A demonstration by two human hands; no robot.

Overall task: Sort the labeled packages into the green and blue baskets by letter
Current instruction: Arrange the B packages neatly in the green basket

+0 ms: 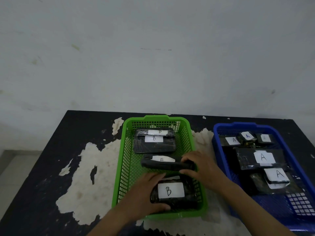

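Note:
A green basket (125, 167) stands mid-table with several black wrapped packages labeled B inside. My left hand (144, 195) grips the nearest B package (175, 193) at the basket's front. My right hand (202, 166) holds the right end of a long rolled B package (163, 163) lying across the basket's middle. Two stacked B packages (154, 142) rest at the back. To the right, a blue basket (219, 150) holds several black packages labeled A (262, 158).
The baskets sit on a black table (51, 167) with large patches of peeled pale surface. A plain white wall rises behind the table's far edge. The floor shows at far left.

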